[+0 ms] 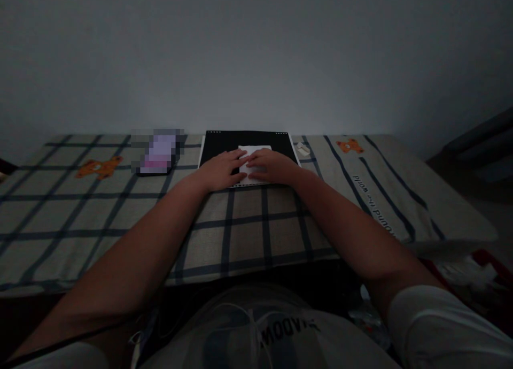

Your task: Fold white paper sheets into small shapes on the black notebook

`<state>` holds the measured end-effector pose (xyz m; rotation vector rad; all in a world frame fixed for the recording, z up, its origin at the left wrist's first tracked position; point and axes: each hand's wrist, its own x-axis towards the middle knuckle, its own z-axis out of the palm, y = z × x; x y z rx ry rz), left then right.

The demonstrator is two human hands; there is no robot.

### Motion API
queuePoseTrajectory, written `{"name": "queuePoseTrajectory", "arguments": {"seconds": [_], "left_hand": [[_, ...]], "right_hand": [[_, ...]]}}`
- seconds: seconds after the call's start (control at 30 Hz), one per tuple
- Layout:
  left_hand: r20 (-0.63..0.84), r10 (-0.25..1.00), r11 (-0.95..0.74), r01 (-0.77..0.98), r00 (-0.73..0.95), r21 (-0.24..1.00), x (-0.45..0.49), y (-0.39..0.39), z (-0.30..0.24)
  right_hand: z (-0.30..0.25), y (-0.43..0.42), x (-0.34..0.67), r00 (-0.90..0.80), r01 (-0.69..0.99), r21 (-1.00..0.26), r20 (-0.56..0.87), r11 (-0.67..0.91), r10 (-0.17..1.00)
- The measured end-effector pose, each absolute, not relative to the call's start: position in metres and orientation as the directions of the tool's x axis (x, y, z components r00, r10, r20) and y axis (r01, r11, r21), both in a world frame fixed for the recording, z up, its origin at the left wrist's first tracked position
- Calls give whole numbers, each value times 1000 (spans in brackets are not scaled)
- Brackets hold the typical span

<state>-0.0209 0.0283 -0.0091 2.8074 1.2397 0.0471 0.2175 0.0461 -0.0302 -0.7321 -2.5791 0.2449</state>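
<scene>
A small white sheet of paper (251,182) lies on a larger black board or pad (220,142), which has white edges and small holes along its far and near sides. My left hand (223,169) rests palm down across the left part of the black surface, its fingertips touching the paper's left side. From the right, my right hand (274,166) lies over the paper, fingers stretched to the left and slightly apart. The two hands' fingertips nearly meet over the paper. Much of the sheet is hidden beneath my fingers.
A phone (158,154), partly pixelated, lies left of the board. Just right of it is a small pale object (303,149), perhaps an eraser. A checked cloth (248,235) with bear prints covers the table, which stands against a grey wall (256,59).
</scene>
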Motion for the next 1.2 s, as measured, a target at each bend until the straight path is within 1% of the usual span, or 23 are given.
{"name": "queuePoseTrajectory", "arguments": {"seconds": [0.23,0.33,0.47,0.6,0.7,0.83,0.9,1.2], "left_hand": [[0,738,-673,735,675,75,-21,28,-8],[12,734,-677,731,679,89,-23,31,-9],[61,725,-687,712,686,147,-27,37,-14],[115,738,-670,701,665,243,-30,41,-20],[184,737,-674,683,651,283,-31,43,-23],[279,740,-672,696,612,253,-30,45,-22],[300,738,-670,706,604,229,-31,45,-20],[256,755,-652,730,604,202,-33,48,-18]], "right_hand": [[-27,44,216,-760,493,-279,324,824,564],[-25,44,216,-762,485,-292,321,824,562],[-25,45,215,-756,488,-305,321,818,571],[-24,45,215,-768,491,-290,302,821,565],[-22,45,215,-778,490,-277,289,826,558],[-19,44,214,-790,497,-258,260,828,555],[-18,44,214,-791,503,-251,253,827,557],[-17,43,213,-783,500,-264,270,825,561]]}}
